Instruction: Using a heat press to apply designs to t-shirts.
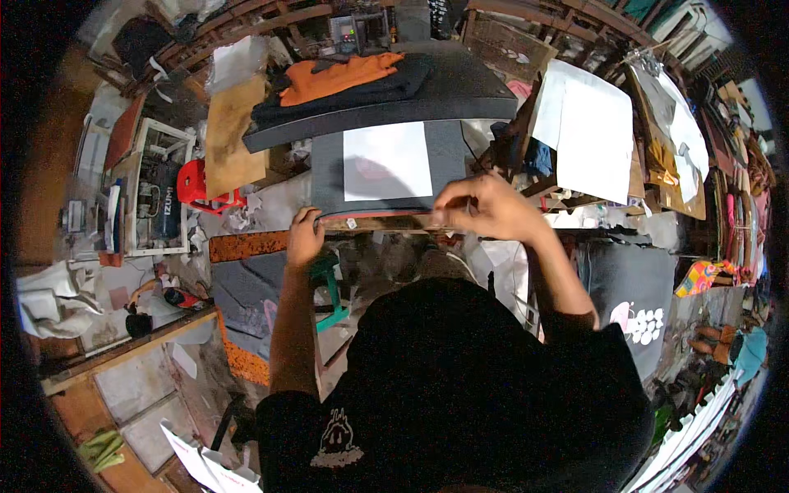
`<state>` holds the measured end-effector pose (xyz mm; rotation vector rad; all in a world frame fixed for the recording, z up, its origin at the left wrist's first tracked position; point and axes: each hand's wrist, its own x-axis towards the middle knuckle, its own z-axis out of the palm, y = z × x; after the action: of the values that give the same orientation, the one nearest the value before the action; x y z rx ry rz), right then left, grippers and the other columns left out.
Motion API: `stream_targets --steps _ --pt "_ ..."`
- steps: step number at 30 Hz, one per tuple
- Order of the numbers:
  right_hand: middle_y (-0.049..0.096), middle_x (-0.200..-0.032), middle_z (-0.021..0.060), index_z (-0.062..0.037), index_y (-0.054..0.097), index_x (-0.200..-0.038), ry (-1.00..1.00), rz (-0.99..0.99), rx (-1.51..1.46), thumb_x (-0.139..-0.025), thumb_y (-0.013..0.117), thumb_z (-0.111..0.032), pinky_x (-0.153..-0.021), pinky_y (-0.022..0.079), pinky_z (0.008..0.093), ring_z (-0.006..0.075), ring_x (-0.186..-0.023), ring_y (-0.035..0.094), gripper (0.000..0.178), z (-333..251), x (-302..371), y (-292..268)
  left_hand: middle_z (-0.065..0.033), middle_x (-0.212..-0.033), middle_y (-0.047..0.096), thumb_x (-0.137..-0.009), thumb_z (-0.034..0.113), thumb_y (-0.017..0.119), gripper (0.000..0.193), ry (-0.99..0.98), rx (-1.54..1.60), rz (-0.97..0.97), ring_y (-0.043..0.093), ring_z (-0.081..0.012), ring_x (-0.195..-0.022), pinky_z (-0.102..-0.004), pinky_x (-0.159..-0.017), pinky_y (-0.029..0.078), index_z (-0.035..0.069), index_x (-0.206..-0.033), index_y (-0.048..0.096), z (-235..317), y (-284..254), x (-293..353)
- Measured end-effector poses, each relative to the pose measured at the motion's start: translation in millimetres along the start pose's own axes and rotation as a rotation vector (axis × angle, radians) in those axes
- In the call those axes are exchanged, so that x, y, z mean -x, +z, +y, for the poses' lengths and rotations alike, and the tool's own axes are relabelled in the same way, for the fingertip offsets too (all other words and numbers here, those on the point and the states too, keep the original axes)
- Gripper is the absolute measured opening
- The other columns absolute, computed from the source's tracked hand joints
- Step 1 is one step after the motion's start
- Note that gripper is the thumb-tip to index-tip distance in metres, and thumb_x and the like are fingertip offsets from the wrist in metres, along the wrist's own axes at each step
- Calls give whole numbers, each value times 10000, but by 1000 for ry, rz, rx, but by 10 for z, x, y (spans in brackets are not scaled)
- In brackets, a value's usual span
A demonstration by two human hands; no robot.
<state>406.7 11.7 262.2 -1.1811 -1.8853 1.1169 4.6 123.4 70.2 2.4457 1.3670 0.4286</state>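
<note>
A dark grey cloth (pixel 327 168) lies flat on the bed under a raised, thick black slab (pixel 386 115), which looks like the upper plate of a heat press. On the cloth rests a white sheet (pixel 388 160), with a faint pinkish patch showing through and a shadow across it. My left hand (pixel 306 237) is at the cloth's front left corner, fingers curled over its edge. At the front right corner hovers my right hand (pixel 497 207), its fingers bent toward the thumb. Its fingertips are slightly blurred, and whatever they pinch is too small to make out.
Orange cloth (pixel 341 78) and black cloth lie on the slab. White sheets (pixel 588 131) cover a stand at the right. A printed dark cloth (pixel 629 304) lies nearer right. Left are a red stool (pixel 197 185) and a rusty orange board (pixel 238 246) under grey cloth. Other people appear at both sides.
</note>
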Motion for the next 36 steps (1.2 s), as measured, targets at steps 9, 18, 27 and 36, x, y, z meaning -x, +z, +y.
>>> stream_targets --steps 9,18,27,36 --pt "601 -1080 98 -86 692 -1044 364 235 586 -819 702 -203 -759 532 423 321 -928 637 254 2120 645 838 -128 -1064 587 -832 118 623 173 49 -203 -223 607 -371 -929 -446 -798 506 16 -972 613 36 -159 -192" --pt "672 -831 170 -31 680 -948 247 420 400 -849 658 -147 -707 538 406 316 -791 678 154 1748 681 730 -140 -938 619 -876 13 616 151 -115 281 11 654 -274 -799 -387 -681 529 -18 -1013 561 71 -191 -149" --pt "654 -829 76 23 606 -938 410 919 -11 -872 644 -36 -653 499 282 139 -712 601 96 449 1312 980 -118 -1002 635 -821 -26 667 225 175 230 228 630 -237 -839 -329 -755 512 27 -1032 607 634 -1027 150" --pt "634 -877 121 12 669 -944 590 1120 584 -777 701 19 -706 526 291 248 -788 660 170 -1434 2362 1297 -125 -1062 588 -891 -61 579 240 600 238 214 583 -226 -818 -314 -666 477 3 -1112 651 1737 -1756 -232"
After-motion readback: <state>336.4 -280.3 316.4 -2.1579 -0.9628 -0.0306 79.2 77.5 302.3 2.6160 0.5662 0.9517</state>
